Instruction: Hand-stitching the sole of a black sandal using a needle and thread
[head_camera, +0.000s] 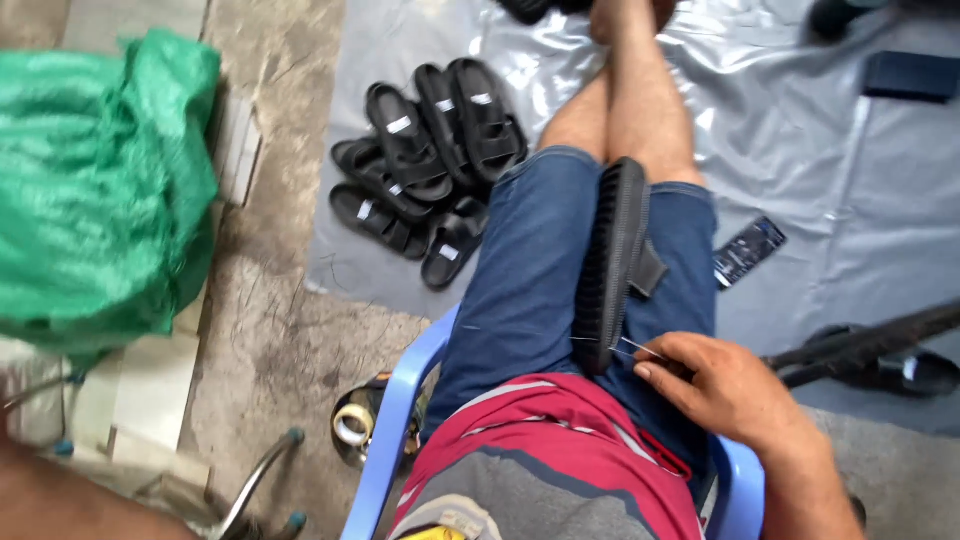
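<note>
The right hand (725, 385) pinches a thin needle (640, 350) at the heel of a black sandal (615, 260) wedged on edge between the thighs (apparently to steady it), finished sandals (425, 165) piled on the grey sheet (820, 150), left hand out of view

Seven black strapped rubber sandals (425, 170) lie piled on the grey sheet; one more black sandal (615, 260) rests on the lap. One green woven sack (100, 180) and one tape roll (352, 425) are there too.

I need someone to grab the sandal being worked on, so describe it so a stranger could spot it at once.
Find the blue plastic chair and the blue shorts of the person seated there. A black sandal stands on edge between the thighs, by the right hand. Unlike the sandals piled on the grey sheet, it stands alone.
</note>
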